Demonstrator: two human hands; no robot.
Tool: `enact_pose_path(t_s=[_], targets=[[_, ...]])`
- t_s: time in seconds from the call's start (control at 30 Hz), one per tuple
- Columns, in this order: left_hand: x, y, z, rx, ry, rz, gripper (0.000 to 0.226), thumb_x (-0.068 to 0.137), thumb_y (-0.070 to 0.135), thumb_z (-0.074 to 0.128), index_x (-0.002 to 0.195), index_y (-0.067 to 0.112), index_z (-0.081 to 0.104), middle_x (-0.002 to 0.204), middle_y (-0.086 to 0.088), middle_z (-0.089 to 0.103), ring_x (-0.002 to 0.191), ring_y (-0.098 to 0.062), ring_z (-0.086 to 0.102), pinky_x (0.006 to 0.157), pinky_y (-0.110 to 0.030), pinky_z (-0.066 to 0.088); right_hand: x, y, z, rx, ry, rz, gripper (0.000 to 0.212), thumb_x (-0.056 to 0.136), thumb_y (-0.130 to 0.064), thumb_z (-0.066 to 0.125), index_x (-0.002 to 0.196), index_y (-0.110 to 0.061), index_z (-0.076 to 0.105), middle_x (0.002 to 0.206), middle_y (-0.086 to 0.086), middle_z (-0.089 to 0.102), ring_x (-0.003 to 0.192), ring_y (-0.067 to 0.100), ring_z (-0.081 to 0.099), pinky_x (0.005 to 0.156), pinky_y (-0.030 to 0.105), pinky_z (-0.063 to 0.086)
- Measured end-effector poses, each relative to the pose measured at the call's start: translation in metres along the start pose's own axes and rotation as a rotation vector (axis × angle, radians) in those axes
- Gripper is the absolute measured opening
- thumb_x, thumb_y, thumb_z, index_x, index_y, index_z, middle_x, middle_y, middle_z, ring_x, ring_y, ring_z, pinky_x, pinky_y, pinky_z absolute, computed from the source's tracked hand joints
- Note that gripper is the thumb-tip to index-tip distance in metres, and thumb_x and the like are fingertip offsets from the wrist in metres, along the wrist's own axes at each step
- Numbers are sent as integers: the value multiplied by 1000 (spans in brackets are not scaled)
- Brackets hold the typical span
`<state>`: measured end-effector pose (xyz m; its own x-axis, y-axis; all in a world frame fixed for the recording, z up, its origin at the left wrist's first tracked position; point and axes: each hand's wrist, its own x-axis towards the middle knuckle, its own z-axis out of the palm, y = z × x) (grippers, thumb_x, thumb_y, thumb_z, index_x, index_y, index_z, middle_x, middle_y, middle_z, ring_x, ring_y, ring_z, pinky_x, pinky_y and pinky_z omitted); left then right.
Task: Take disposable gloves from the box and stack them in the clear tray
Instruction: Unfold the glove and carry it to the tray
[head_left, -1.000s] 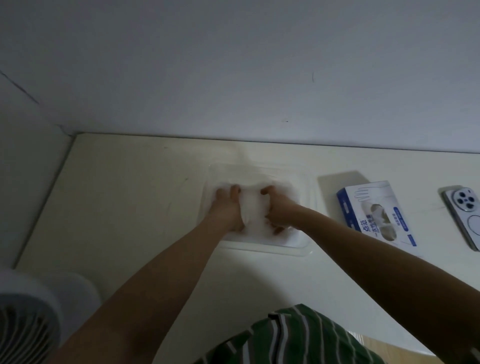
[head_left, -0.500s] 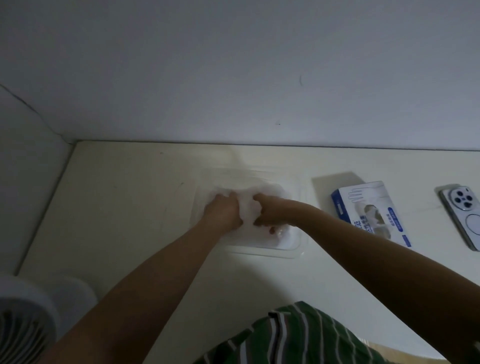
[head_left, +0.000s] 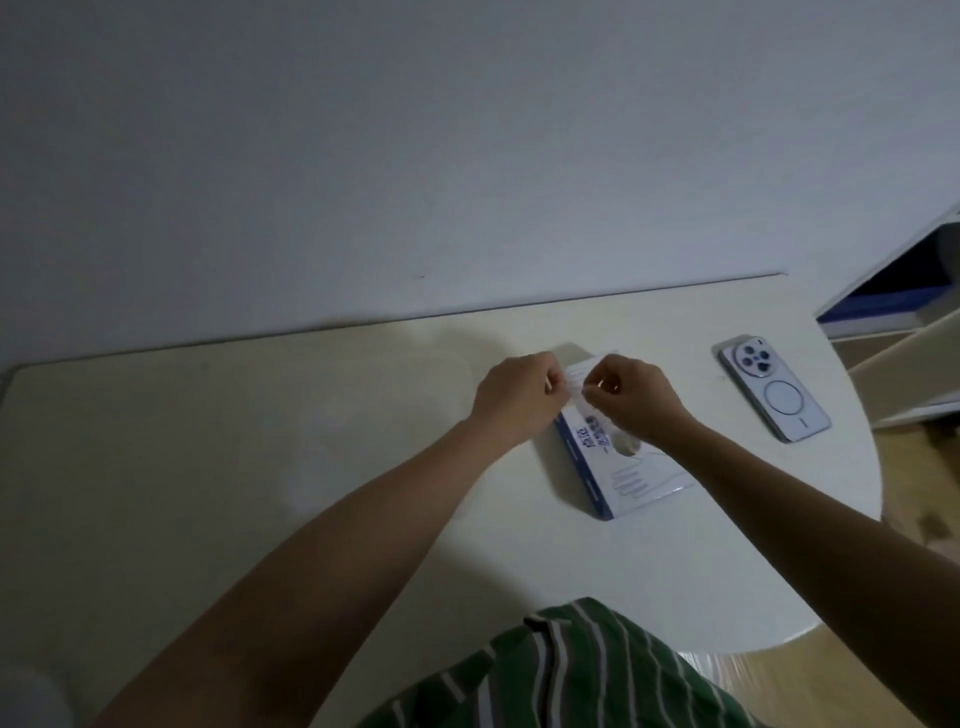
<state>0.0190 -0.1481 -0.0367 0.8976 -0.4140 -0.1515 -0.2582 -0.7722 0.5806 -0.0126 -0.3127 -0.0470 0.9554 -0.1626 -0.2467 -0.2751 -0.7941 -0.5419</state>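
Observation:
The blue-and-white glove box (head_left: 618, 473) lies flat on the pale table, right of centre. Both hands hover over its far end. My left hand (head_left: 519, 396) and my right hand (head_left: 635, 395) each pinch a thin, translucent disposable glove (head_left: 574, 383) stretched between them just above the box. The box's oval opening (head_left: 626, 446) shows beside my right wrist. The clear tray (head_left: 464, 365) is only a faint outline on the table to the left of my left hand; what lies inside it cannot be made out.
A phone (head_left: 772, 388) lies camera-side up to the right of the box. The table (head_left: 208, 441) meets the wall at the back and curves off at the right. A white shelf unit (head_left: 904, 332) stands beyond that edge.
Both hands have left the tray and moved right to the box, where they now pinch a glove. The view has swung right, so the fan at lower left is out of sight.

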Motion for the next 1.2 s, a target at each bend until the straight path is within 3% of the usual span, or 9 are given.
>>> enact_pose_path(t_s=[0.27,0.4,0.57,0.67,0.77,0.9,0.97,1.1,1.2], targets=[[17,21,74,85,-237,6,19,91,21,56,108,13,54,112,-9,63,98,-29,61,75,-33,45,-12,55,15,-210,-135,39,32,94,-42,54,90,-13,66,95,6,53,80,22,57,77,35,53],[21,19,85,130,-270,-41,31,90,21,59,117,8,49,121,-12,56,104,-31,59,80,-37,45,-5,62,2,201,8,52,28,92,-23,58,76,0,60,73,5,52,67,18,51,61,30,41],[26,19,91,202,-285,-36,47,83,20,69,121,4,47,127,-15,50,112,-33,55,82,-35,43,-3,61,-31,932,161,106,32,87,-5,42,59,-18,50,54,-10,54,49,3,49,47,16,38],[29,20,88,160,-308,-47,41,84,22,67,118,6,50,123,-12,54,110,-30,56,82,-33,43,-1,65,-41,1059,138,137,21,87,-9,42,68,-8,52,64,10,59,49,18,55,47,24,44],[26,22,77,22,-162,-96,25,88,21,60,109,11,53,110,-5,60,99,-26,59,80,-33,46,-1,72,-39,1004,97,131,21,93,-11,52,73,-6,51,60,9,58,45,22,55,45,26,45],[17,29,58,-174,301,-19,9,87,12,54,95,12,49,92,-2,53,73,-20,51,65,-30,38,-2,66,-40,1003,109,142,19,94,-14,56,77,-6,53,60,6,58,46,21,56,44,25,45],[13,33,51,-351,198,44,7,90,19,56,92,15,51,87,0,57,71,-15,51,67,-28,39,-3,56,-40,994,66,129,18,96,-17,56,82,-6,54,64,6,61,50,22,59,46,28,48],[-2,44,43,-751,-209,-40,57,73,59,66,111,20,51,106,6,65,95,-11,65,79,-27,52,-7,26,-36,990,-145,63,30,99,-30,52,97,-1,61,86,16,66,73,25,67,62,31,56],[-7,33,43,-1009,-201,-28,58,79,17,73,129,9,46,124,-4,63,113,-19,63,93,-32,52,-9,7,-32,1047,-326,51,48,101,-40,42,113,0,65,101,20,70,83,29,69,75,37,57]])
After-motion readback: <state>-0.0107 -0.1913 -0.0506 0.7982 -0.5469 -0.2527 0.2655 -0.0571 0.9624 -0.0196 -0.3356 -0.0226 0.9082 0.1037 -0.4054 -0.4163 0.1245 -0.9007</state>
